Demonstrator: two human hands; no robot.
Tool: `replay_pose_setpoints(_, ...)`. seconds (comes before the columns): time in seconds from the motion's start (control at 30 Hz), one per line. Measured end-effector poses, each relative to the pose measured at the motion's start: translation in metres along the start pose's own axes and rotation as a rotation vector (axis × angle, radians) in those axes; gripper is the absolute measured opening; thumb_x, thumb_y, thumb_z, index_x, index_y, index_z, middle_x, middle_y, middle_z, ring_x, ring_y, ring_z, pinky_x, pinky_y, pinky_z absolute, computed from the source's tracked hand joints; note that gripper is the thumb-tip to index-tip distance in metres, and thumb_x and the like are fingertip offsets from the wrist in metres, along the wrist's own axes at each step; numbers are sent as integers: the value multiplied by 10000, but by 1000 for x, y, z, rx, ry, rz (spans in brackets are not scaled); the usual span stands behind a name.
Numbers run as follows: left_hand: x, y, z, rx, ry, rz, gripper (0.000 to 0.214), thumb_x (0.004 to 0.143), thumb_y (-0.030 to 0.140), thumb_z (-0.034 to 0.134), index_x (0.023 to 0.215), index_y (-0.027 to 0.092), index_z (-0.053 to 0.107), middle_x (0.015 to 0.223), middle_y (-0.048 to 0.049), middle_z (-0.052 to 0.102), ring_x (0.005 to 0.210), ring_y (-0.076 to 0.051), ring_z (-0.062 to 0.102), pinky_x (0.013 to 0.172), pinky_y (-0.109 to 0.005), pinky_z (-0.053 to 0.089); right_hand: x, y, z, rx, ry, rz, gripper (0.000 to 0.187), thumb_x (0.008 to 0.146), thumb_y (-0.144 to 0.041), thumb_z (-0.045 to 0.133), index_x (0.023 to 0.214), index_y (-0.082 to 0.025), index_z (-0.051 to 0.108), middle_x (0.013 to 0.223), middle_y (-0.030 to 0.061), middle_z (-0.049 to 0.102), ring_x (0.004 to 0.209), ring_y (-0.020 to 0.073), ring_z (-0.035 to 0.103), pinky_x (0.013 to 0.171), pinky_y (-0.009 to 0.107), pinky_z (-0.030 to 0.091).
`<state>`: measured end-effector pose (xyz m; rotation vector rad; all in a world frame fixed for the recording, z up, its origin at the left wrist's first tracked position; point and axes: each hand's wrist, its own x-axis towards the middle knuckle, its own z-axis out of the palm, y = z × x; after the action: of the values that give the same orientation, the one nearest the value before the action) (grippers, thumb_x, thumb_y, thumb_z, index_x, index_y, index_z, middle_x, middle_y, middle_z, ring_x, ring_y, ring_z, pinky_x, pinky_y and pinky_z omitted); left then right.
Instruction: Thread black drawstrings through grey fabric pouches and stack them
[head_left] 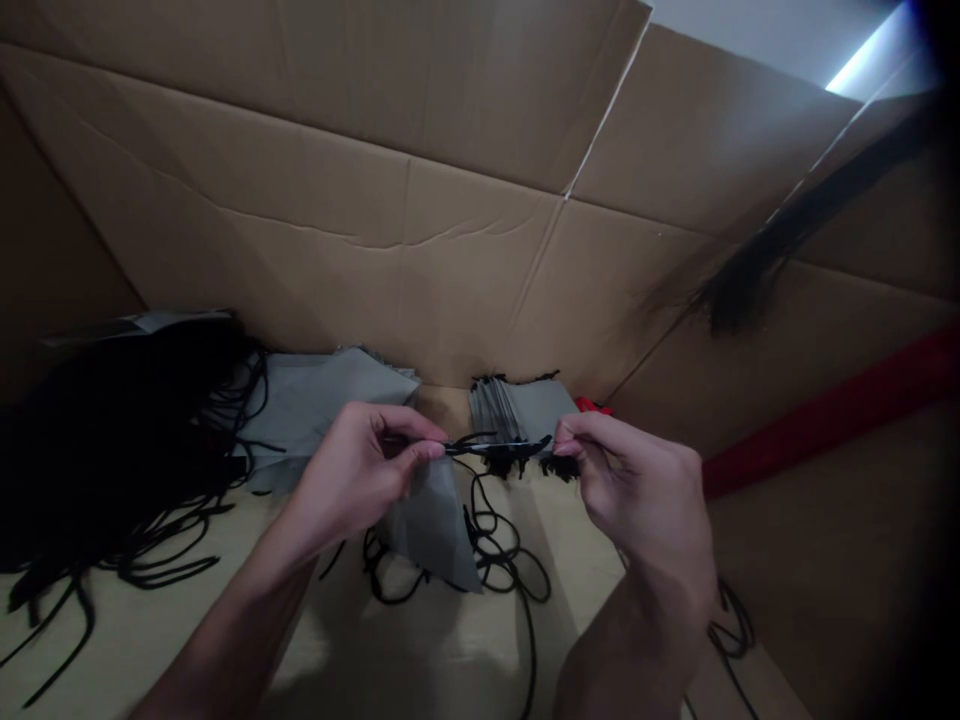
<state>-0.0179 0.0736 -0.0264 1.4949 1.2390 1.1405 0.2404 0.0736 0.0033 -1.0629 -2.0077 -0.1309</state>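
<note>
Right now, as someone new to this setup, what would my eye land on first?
Your eye would go first to the centre, where the left hand and right hand pinch a black cord between them, above a grey fabric piece. On the far left lies a big heap of black cords. At right, a red strip stands out against the brown cardboard.

On the work surface (420,650) I record a heap of cords (112,450) at far left, a stack of fabric pieces (322,410) just right of it, a second stack (517,412) right of centre, loose cord (495,560) in front, and a cardboard wall (375,250) behind.
</note>
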Motion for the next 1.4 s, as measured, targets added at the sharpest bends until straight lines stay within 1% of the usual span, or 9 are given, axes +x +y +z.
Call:
replay_pose_setpoints(0.1,1,0,1,-66,1,-31,170,817,294,785,801,127,813,541,-9,627,449,-109,522,445,-210,398,0,-1,1,-7,-7,-24,307,848,34,528,832,-247,650,743,-48,718,660,121,693,640,225,505)
replay_pose_setpoints(0.33,5,-1,2,-123,34,-21,143,826,248,785,821,105,799,632,-30,696,450,-90,558,447,-197,423,2,-3,6,-51,23,-50,297,837,37,532,823,-238,644,735,-50,717,664,120,703,641,222,504)
replay_pose_setpoints(0.53,7,-2,-2,-122,-97,6,181,897,292,731,817,129,732,657,-14,696,515,-113,655,526,-205,499,3,0,4,-72,19,-37,280,871,13,545,819,-237,658,746,-40,734,657,138,691,637,248,503)
replay_pose_setpoints(0.67,7,-5,-2,-99,-119,-11,195,895,300,718,793,133,708,640,-12,678,538,-127,672,547,-212,508,3,3,6,-67,-5,-88,307,892,22,520,816,-227,683,737,-29,727,642,142,660,630,261,488)
replay_pose_setpoints(0.83,7,-5,1,-59,-41,-66,204,857,307,717,754,131,713,576,16,603,444,-94,535,445,-192,411,4,-1,13,-84,11,-134,318,913,27,504,801,-208,687,725,-14,720,653,147,649,656,271,484)
replay_pose_setpoints(1.07,6,-3,8,-72,28,-92,234,834,355,706,734,143,712,585,4,598,456,-99,454,412,-204,354,6,-4,17,-61,-35,-137,330,932,25,486,809,-199,695,712,-8,698,649,153,627,684,293,478)
replay_pose_setpoints(1.23,5,-6,12,4,101,9,227,842,347,702,738,150,745,664,-38,696,594,-139,555,529,-226,392,5,-9,26,-19,-48,-142,342,925,57,485,838,-195,700,753,-2,715,698,158,628,710,292,481)
replay_pose_setpoints(1.3,5,-8,15,52,91,48,230,860,345,687,746,159,760,693,-43,723,653,-156,592,584,-242,409,5,-15,33,-8,-86,-135,335,921,63,506,839,-195,703,753,2,708,714,169,616,696,300,466)
replay_pose_setpoints(1.4,5,-13,18,108,101,71,243,892,356,662,770,178,774,698,-30,724,668,-169,601,601,-263,403,6,-25,40,-3,-165,-100,298,950,37,547,870,-198,712,793,14,720,750,188,613,698,316,456)
